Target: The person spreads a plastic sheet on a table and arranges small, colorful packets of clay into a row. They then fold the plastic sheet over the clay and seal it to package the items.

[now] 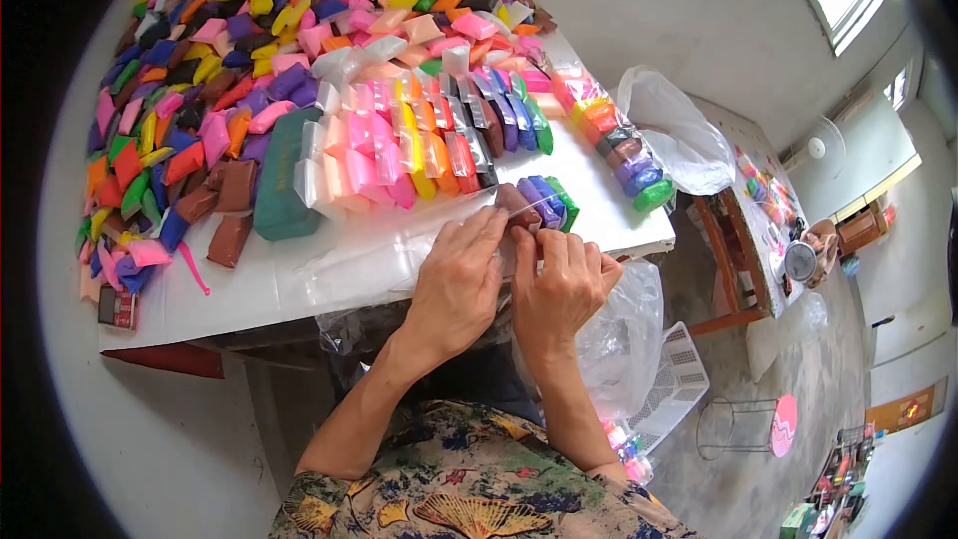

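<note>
At the table's front edge, my left hand (457, 274) is closed, its fingers pressed together at the edge of a clear plastic bag (429, 230). Beside it my right hand (561, 291) has curled fingers, with the thumb against the brown packet (518, 208) and the bag's film. Next to that packet lie purple, blue and green packets (562, 202) in a short row, apparently under the film. Just behind are neat rows of wrapped colored packets (429, 140), from pale peach through pink, yellow, orange and black to green. My fingertips partly hide the film.
A large heap of loose colored packets (299, 20) covers the back left. A teal block (287, 175) stands left of the rows. To the right lies a filled clear bag (609, 135) of packets. A white plastic basket (679, 384) and a pink-topped stool (784, 426) are below.
</note>
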Tool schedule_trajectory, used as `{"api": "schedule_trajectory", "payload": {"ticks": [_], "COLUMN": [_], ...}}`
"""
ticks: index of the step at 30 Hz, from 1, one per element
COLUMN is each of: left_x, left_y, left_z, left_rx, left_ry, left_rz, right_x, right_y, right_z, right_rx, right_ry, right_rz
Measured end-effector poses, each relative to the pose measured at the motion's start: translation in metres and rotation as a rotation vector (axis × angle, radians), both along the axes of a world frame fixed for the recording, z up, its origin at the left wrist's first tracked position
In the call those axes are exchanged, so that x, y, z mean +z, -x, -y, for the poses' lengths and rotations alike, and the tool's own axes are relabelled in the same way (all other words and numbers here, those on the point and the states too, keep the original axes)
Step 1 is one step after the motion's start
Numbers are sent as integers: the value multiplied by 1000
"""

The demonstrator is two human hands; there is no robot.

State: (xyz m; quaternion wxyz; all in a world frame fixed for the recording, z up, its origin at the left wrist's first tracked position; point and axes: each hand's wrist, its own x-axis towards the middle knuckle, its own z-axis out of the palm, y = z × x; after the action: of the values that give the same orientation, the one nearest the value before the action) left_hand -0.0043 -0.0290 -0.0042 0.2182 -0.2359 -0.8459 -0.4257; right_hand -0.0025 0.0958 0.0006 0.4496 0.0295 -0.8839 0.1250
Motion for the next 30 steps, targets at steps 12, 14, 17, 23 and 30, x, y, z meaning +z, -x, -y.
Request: {"api": "schedule_trajectory", "payload": {"ticks": [12,14,17,23,30], "left_x": [-8,1,8,4,3], "left_y": [0,-2,-6,-1,1], "left_z": [-3,-3,-1,3,5], "left_rx": [-3,-43,-69,-99,-109], "left_ry": [37,1,-4,-25,-91], "left_rz": [4,101,109,62,35], "right_x": [76,79,74,78,73], "right_y": [30,46,68,84,88], "right_z": [0,14,25,23,31], "right_rx": [297,241,188,208,168], "right_ry": [181,86,-39,-99,-206], "right_rz": [164,280,447,650,530]}}
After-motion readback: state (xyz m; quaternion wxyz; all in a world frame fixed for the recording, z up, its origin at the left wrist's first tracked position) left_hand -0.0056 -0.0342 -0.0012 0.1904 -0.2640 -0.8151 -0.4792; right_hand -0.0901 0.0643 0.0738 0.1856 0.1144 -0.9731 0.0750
